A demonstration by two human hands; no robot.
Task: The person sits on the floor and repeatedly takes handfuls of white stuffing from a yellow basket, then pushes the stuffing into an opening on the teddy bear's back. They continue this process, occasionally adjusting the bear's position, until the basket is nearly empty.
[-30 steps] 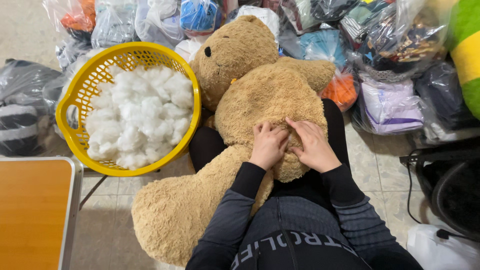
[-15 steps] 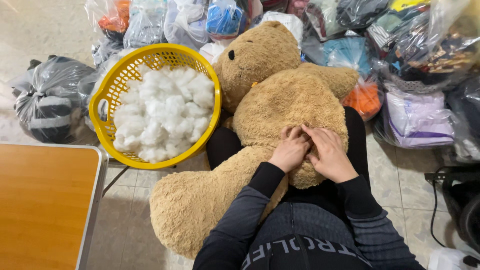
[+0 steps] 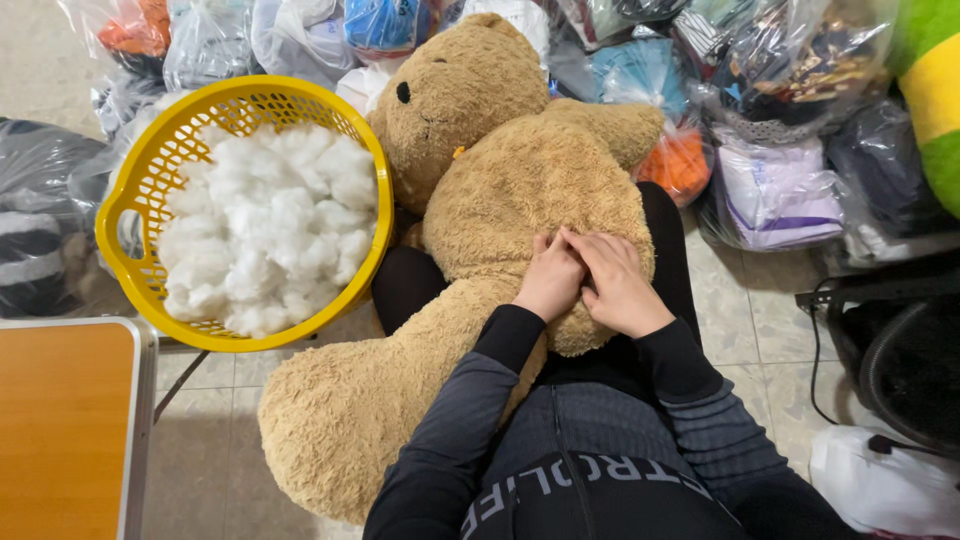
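A large tan teddy bear (image 3: 500, 170) lies on its back across my lap, head pointing away from me, one leg hanging down at the lower left. My left hand (image 3: 551, 278) and my right hand (image 3: 617, 283) rest side by side on the bear's belly, fingertips pressed together into the plush. Both hands pinch the fabric; what lies under the fingers is hidden. A round yellow plastic basket (image 3: 135, 225) holding white fibre stuffing (image 3: 265, 225) sits on the floor just left of the bear's head.
Several clear plastic bags of fabric and toys (image 3: 770, 110) crowd the back and right. An orange-topped table (image 3: 60, 420) fills the lower left. A black wheeled object with a cable (image 3: 890, 350) stands at the right on the tiled floor.
The view has shifted slightly, so the basket and bear sit a little differently in frame. Both hands stay on the bear's belly with only small finger movement.
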